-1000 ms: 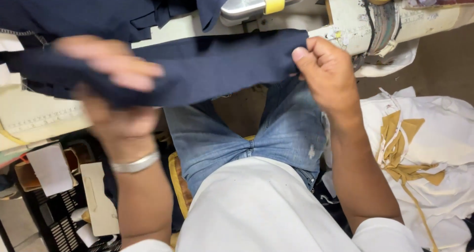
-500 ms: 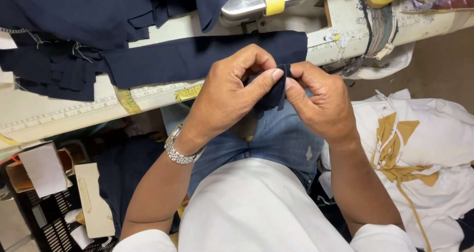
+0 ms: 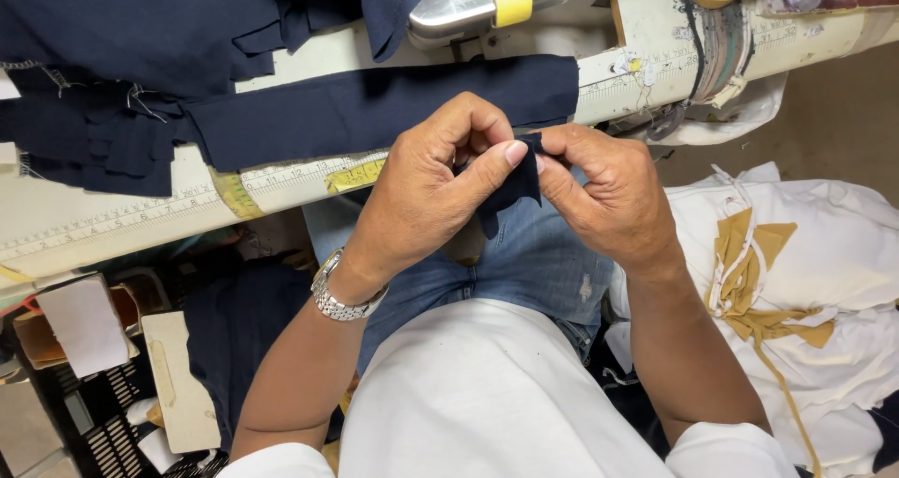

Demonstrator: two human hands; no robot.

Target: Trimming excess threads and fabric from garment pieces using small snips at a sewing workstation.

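Over my lap, just below the edge of the sewing table (image 3: 112, 225), I have both hands brought together on one end of a navy fabric strip (image 3: 375, 113). My left hand (image 3: 426, 192) is curled, thumb pressed flat against the folded end of the cloth, fingers bent in behind it; my right hand (image 3: 609, 197) pinches the same end from the other side, thumb and forefinger closed on it, so the two hands nearly touch. A small dark corner of the cloth hangs down between them over my blue jeans (image 3: 524, 263). The rest of the strip runs away to the left, lying flat along the table's front edge, where a measuring tape (image 3: 140, 211) is fixed and yellow tape marks show. Farther back and left lies a heap of more navy fabric pieces (image 3: 140, 38). Above my hands I see the metal base of the sewing machine (image 3: 459, 0) with a yellow band across it. A silver wristwatch (image 3: 339, 300) sits on my left wrist. To my right is a pile of white garments with mustard-yellow trim (image 3: 796, 281), well apart from my hands.
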